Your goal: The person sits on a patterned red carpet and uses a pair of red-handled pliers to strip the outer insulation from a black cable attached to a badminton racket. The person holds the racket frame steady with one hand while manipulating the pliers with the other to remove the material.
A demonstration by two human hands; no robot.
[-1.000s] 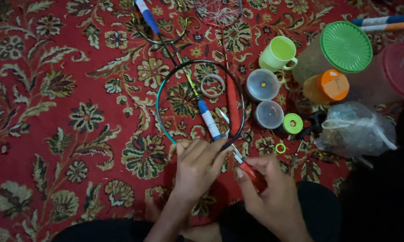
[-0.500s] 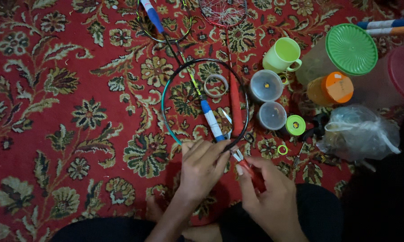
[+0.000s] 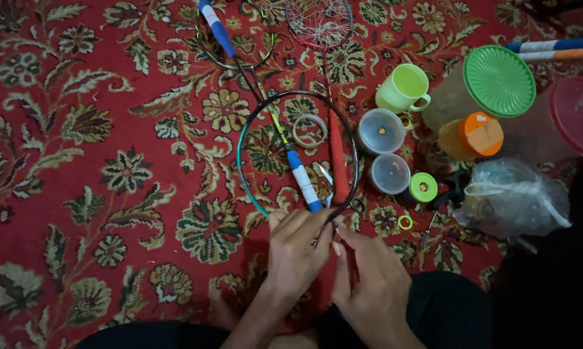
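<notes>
Hidden: your left hand (image 3: 298, 252) and right hand (image 3: 369, 287) cover the near edge of the racket frame (image 3: 252, 129), so you cannot see how its rim ends there; the dark right edge of the view swallows whatever lies beyond the plastic bag (image 3: 511, 197).
Hard to make out: what sits inside the two small round containers (image 3: 382, 129) is too small to tell.
Surface: you sit on a red carpet (image 3: 78, 161) with a cream and green flower pattern; no walls show.
Frame: a thin dark hoop with a green tint along its left side, unstrung, lying flat just beyond your hands; a blue-and-white handle (image 3: 302, 181) and a red tool (image 3: 338, 158) lie inside it.
Grip: both your hands pinch closed on the frame's near rim, fingertips meeting.
Far right: a green-lidded jar (image 3: 498, 81) and a light green cup (image 3: 404, 87).
</notes>
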